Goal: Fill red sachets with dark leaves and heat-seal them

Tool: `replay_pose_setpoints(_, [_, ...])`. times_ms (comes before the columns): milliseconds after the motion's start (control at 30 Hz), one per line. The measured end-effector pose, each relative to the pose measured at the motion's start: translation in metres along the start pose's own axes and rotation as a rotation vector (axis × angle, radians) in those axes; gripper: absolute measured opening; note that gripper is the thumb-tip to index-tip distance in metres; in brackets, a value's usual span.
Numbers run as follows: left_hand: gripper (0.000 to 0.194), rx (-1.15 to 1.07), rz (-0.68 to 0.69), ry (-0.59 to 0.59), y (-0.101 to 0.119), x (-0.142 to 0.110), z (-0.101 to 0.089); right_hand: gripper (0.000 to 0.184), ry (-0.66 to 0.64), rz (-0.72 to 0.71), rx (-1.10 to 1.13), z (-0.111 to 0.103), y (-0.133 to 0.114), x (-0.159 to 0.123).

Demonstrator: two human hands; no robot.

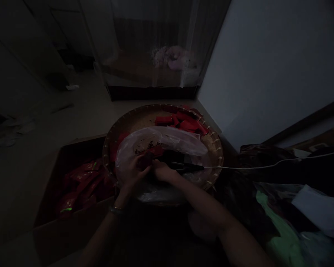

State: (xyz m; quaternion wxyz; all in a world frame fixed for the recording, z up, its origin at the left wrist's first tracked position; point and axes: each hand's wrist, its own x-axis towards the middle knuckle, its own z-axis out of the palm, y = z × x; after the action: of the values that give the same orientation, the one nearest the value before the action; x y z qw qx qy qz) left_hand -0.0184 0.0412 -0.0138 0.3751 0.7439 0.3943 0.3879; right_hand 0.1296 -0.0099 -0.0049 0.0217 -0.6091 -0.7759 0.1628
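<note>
Over a round woven bamboo tray (109, 144), both hands work close together in dim light. My left hand (132, 170) is closed around a small dark reddish packet (146, 159), its details lost in shadow. Touching or nearly touching that packet, my right hand (163, 171) has its fingers drawn together; what they hold is hidden. Just right of it lies a black long-handled tool (190, 167) with a white cord (247, 168). A clear plastic bag (180, 136) spreads across the tray, with dark loose bits (150, 145) beyond my hands.
Red packets (186, 122) are piled at the tray's far right. A cardboard box (51, 185) with several red bags (82, 180) stands at left. Clothes and plastic bags (317, 207) heap up at right, beside a white wall (278, 63). A sheer curtain (139, 48) hangs behind.
</note>
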Motion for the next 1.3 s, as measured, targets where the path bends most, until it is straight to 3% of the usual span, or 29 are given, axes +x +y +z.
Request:
replay_pose_setpoints(167, [0.045,-0.03,-0.004,0.008,-0.003,0.0,0.002,0.032,-0.017,0.01,0.12,-0.004,-0.003,-0.003])
replay_pose_setpoints(433, [0.047,0.009,0.007,0.0,-0.005,-0.002,0.001,0.031,0.141,0.025,0.529,-0.011,0.022,-0.012])
replay_pose_setpoints(600, [0.046,-0.044,-0.012,0.005,-0.003,-0.001,0.003,0.033,0.306,0.136,1.062,-0.013,0.036,-0.026])
replay_pose_setpoints(767, [0.044,-0.064,0.003,0.018,0.001,-0.001,0.003,0.029,0.261,0.325,1.82,-0.01,0.037,-0.034])
replay_pose_setpoints(900, [0.043,-0.061,-0.004,-0.002,0.005,-0.001,0.001,0.012,0.278,0.428,2.169,-0.009,0.034,-0.04])
replay_pose_setpoints(1033, [0.045,-0.051,-0.002,-0.025,0.002,-0.001,0.001,0.017,0.305,0.341,2.212,-0.012,0.03,-0.047])
replay_pose_setpoints(1133, [0.046,-0.035,0.0,-0.041,-0.003,-0.002,0.002,0.039,0.303,0.252,2.134,-0.014,0.028,-0.053])
replay_pose_setpoints(1200, [0.047,-0.044,-0.002,-0.049,-0.006,-0.003,0.003,0.051,0.291,0.269,2.067,-0.014,0.027,-0.055])
replay_pose_setpoints(1300, [0.047,-0.051,0.008,-0.052,-0.007,-0.003,0.004,0.055,0.3,0.34,1.986,-0.015,0.024,-0.058])
